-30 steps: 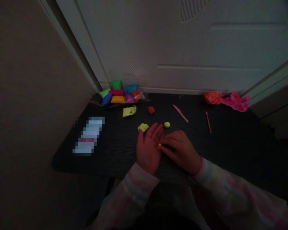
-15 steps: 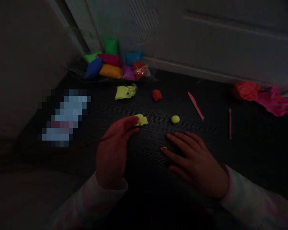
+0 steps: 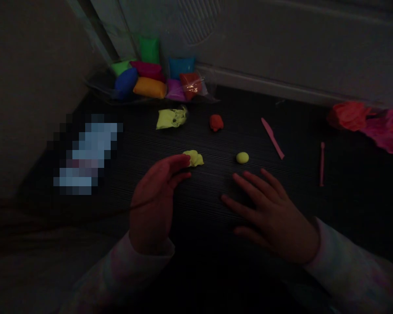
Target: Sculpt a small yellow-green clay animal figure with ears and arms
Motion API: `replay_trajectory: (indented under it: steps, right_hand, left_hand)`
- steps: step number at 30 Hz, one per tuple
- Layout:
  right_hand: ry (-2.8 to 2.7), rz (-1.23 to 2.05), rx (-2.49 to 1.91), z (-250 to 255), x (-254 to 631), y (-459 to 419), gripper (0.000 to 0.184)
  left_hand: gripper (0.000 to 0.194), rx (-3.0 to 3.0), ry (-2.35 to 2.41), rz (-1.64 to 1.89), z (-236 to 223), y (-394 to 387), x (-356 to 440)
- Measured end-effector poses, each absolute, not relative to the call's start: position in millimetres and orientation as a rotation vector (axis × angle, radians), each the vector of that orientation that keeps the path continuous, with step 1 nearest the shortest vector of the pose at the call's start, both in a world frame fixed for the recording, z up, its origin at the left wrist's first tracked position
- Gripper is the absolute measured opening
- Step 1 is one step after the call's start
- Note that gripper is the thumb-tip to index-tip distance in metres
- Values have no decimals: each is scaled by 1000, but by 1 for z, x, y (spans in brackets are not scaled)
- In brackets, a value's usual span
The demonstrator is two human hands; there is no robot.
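Note:
My left hand [image 3: 153, 200] rests on its edge on the dark table, fingers stretched out and apart. Its fingertips meet or overlap a torn lump of yellow modelling clay [image 3: 195, 158]; whether they touch it I cannot tell. My right hand [image 3: 271, 213] is spread palm down at the right, holding nothing visible. Just beyond its fingers lies a small smooth yellow clay ball [image 3: 242, 158]. Farther back are a rough red clay lump [image 3: 216, 123] and a torn yellow clay packet [image 3: 170, 118].
A pink plastic knife [image 3: 272, 138] and a thin pink stick tool [image 3: 322, 164] lie to the right. Crumpled orange and pink material [image 3: 350, 115] sits at the far right. A clear bag holds several coloured clay packets [image 3: 149, 88] against the wall. A blurred-out pale object [image 3: 91, 152] lies left.
The view has tipped slightly, shifting the table things. My right hand's fingers are spread a little wider, and a tiny pale bit at one fingertip no longer shows. My left hand stays nearly still.

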State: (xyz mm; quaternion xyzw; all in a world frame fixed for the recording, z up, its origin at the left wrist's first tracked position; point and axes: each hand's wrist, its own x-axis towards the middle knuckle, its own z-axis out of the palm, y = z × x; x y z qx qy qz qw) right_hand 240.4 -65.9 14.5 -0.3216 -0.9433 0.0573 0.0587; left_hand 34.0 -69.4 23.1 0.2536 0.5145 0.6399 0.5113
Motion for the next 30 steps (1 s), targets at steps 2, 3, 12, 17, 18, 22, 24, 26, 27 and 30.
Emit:
replay_trajectory:
  steps: [2, 3, 12, 17, 18, 22, 24, 26, 27, 30]
  right_hand:
    - [-2871, 188, -938, 14, 241, -66, 53]
    - [-2857, 172, -970, 14, 241, -66, 55]
    - [-2849, 106, -1013, 16, 240, -67, 53]
    - [-2894, 139, -940, 19, 238, -67, 49]
    - [-2895, 140, -955, 19, 238, -67, 49]
    - [-2855, 100, -1078, 19, 238, -68, 53]
    - [-2894, 129, -998, 19, 237, -68, 53]
    - [-2904, 142, -997, 19, 237, -68, 52]
    - [-2886, 130, -1039, 19, 237, -68, 53]
    - [-2850, 102, -1085, 20, 237, -67, 53]
  left_hand:
    - [22, 602, 1257, 1539, 24, -69, 35]
    - [22, 600, 1261, 1539, 25, -69, 35]
    - [21, 639, 1223, 1535, 20, -68, 32]
    - [21, 646, 1208, 1526, 20, -69, 31]
    - [21, 646, 1206, 1527, 20, -69, 32]
    - [21, 648, 1219, 1538, 20, -69, 33]
    - [21, 652, 1220, 1529, 21, -69, 33]
    - [21, 657, 1215, 1526, 21, -69, 33]
    - [21, 657, 1215, 1526, 20, -69, 32]
    - [21, 654, 1224, 1518, 20, -68, 32]
